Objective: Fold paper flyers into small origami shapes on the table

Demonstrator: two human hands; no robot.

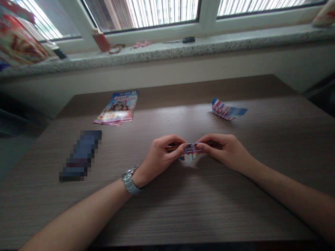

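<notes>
A small folded piece of printed paper (190, 153), purple and white with a pointed lower end, is held just over the table between both hands. My left hand (165, 150), with a metal watch (130, 180) on its wrist, pinches the paper's left side between thumb and fingers. On the other side my right hand (222, 149) pinches it the same way. The fingers cover the paper's outer ends. Beyond my right hand lies a folded paper shape (227, 111) in blue, white and red, with one side raised.
Several printed leaflets (120, 106) are stacked at the table's back left. A dark, pixelated flat object (81, 156) lies left of my hands on the brown table (167, 209). Along the stone windowsill (157, 52) are a red lighter-like item (100, 40) and black-handled scissors (188, 39).
</notes>
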